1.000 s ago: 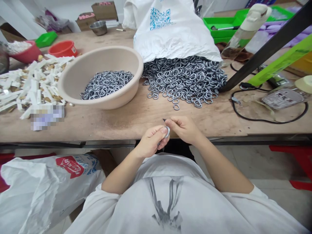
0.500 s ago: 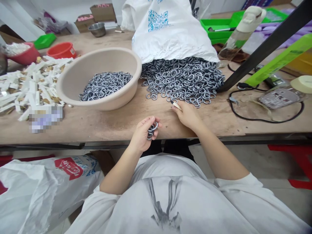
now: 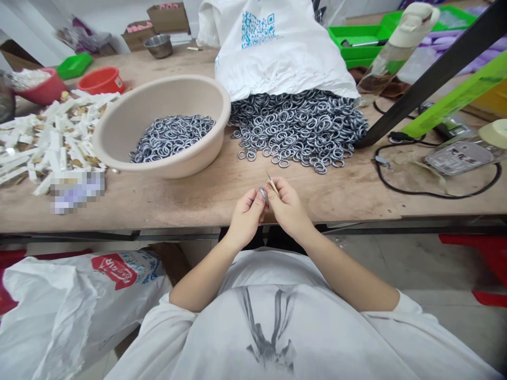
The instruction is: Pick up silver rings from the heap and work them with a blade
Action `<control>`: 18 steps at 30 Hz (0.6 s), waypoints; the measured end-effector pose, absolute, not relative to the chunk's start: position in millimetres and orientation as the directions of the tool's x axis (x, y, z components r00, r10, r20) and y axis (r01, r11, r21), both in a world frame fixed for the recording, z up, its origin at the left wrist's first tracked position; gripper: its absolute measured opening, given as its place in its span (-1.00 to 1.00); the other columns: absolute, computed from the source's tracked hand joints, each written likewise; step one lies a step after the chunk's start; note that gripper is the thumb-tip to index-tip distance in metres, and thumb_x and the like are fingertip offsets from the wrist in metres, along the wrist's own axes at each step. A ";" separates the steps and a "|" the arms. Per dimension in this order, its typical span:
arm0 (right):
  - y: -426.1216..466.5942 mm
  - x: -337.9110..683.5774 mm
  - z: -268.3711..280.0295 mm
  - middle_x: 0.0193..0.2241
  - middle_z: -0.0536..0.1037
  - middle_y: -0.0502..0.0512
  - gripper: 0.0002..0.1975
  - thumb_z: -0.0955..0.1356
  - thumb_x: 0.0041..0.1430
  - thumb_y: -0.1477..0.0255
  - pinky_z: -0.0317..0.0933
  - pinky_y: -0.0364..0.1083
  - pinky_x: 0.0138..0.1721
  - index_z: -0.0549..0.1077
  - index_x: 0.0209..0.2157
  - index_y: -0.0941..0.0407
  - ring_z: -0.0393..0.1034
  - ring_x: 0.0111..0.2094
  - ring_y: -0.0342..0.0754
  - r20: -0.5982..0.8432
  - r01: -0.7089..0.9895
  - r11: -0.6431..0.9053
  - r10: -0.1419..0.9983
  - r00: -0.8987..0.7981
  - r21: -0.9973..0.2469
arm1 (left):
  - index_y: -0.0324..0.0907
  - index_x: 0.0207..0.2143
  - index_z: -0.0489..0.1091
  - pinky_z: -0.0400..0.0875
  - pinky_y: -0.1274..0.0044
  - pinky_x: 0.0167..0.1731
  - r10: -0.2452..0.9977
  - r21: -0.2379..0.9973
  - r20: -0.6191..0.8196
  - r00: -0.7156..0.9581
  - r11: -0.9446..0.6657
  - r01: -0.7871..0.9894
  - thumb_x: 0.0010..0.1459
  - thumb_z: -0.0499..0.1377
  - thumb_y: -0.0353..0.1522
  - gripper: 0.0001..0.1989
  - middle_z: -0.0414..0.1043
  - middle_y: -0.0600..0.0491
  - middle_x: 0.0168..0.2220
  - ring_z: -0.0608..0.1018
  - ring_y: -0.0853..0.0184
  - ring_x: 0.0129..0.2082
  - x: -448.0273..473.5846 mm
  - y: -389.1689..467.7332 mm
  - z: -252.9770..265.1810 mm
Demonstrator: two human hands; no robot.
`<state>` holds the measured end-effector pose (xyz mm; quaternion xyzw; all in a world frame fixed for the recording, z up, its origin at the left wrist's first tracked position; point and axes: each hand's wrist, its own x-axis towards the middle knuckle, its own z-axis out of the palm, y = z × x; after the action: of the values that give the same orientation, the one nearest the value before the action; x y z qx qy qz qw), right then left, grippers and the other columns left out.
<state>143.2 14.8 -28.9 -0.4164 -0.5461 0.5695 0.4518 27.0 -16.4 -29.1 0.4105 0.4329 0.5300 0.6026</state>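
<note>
My left hand (image 3: 247, 214) is closed around grey metallic-looking rings (image 3: 263, 195); one shows edge-on at the thumb, and its fingers hide the others. My right hand (image 3: 288, 207) meets it from the right, fingertips close against that ring. Gripped in the right hand is a small tool with a pale handle and a thin dark tip (image 3: 271, 182), pointing up and away from me. Beyond both hands a big pile of the same rings (image 3: 301, 129) spills onto the table from a white sack (image 3: 277, 63). More rings lie inside a large beige basin (image 3: 166, 168) to the left.
White strips and brown scraps (image 3: 51, 137) cover the table's left side, near a red bowl (image 3: 97, 82). To the right are a dark slanted post (image 3: 428, 79), a clear bottle (image 3: 400, 53), a looped black cable (image 3: 447, 196) and a lidded jar (image 3: 459, 157). A white bag (image 3: 79, 306) sits below.
My right hand has come back from the edge of the ring pile to my left hand, still with the tool. The left hand has turned and risen slightly, so fewer of its rings show.
</note>
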 end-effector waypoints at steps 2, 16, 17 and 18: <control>14.6 147.6 -29.8 -0.48 0.39 -0.09 -0.67 0.35 0.23 0.07 0.24 -0.12 -0.41 0.30 -0.27 0.04 0.30 -0.48 -0.14 0.094 0.009 0.098 0.974 -0.208 -0.995 | -0.19 -0.44 0.30 0.07 0.67 -0.70 0.990 0.941 -0.129 0.058 0.141 -0.307 0.14 0.25 -0.02 -0.57 0.24 0.20 -0.57 0.24 0.57 -0.68 25.9 -17.5 -24.8; 2.8 181.2 -8.5 -0.57 0.36 0.01 -0.54 0.22 0.38 0.13 -0.10 -0.09 -0.43 0.32 -0.52 0.11 0.19 -0.49 -0.13 0.495 0.562 0.698 0.714 -0.496 -0.443 | -0.15 -0.53 0.22 0.03 0.67 -0.74 0.959 0.904 -0.234 0.160 0.275 -0.326 0.06 0.18 -0.27 -0.78 0.15 0.24 -0.67 0.18 0.55 -0.72 19.7 -20.1 -17.4; 2.8 181.9 -7.5 -0.57 0.37 0.01 -0.55 0.22 0.38 0.13 -0.10 -0.09 -0.43 0.32 -0.52 0.11 0.20 -0.49 -0.13 0.488 0.556 0.699 0.714 -0.502 -0.450 | -0.16 -0.53 0.22 0.03 0.67 -0.74 0.956 0.902 -0.236 0.172 0.281 -0.329 0.06 0.18 -0.28 -0.78 0.15 0.24 -0.67 0.17 0.55 -0.72 19.0 -19.8 -17.4; 3.0 182.7 -6.5 -0.57 0.37 0.00 -0.55 0.23 0.38 0.13 -0.10 -0.09 -0.43 0.32 -0.52 0.11 0.19 -0.49 -0.14 0.479 0.549 0.697 0.716 -0.507 -0.461 | -0.16 -0.53 0.22 0.04 0.67 -0.74 0.955 0.900 -0.235 0.183 0.285 -0.331 0.06 0.19 -0.29 -0.79 0.14 0.24 -0.67 0.17 0.55 -0.71 18.3 -19.5 -17.5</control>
<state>182.7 3.0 -6.5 -0.3683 -0.8589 0.1259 0.3328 18.3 -19.5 -17.5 0.3640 0.4285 0.4743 0.6774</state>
